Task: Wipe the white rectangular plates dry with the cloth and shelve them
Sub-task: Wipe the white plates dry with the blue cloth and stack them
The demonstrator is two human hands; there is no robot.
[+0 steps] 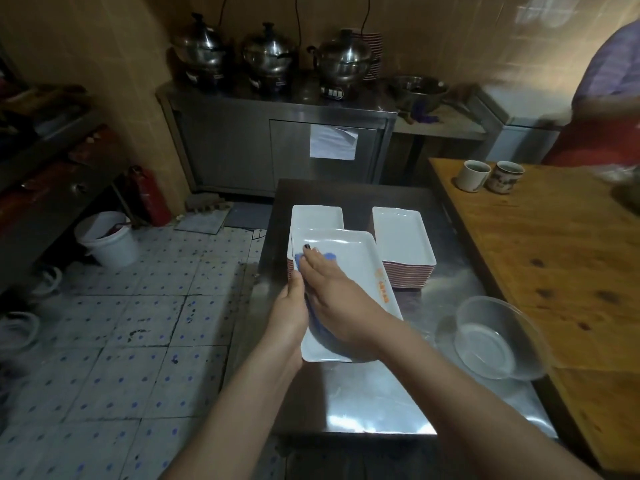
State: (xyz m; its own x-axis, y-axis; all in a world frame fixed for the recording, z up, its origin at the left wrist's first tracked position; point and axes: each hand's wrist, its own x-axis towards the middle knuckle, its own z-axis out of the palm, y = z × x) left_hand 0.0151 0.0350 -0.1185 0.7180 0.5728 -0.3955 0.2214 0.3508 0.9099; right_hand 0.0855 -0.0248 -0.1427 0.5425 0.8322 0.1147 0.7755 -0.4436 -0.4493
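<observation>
We are in a working restaurant kitchen, not a home one. Three steel pots (270, 51) with domed lids stand in a row on a steel cabinet (277, 147) against a tiled wall, each with a cord running up. Beside them a steel bowl (420, 90) sits on a lower counter. Before us is a steel table (363, 393) bearing two tall stacks of identical white plates (403, 237), far more than a household keeps. A fire extinguisher (150, 195) leans by the wall, a white bucket (109, 242) stands on the stained tile floor, and a wooden table (554, 258) at our right carries two mugs (488, 175).
</observation>
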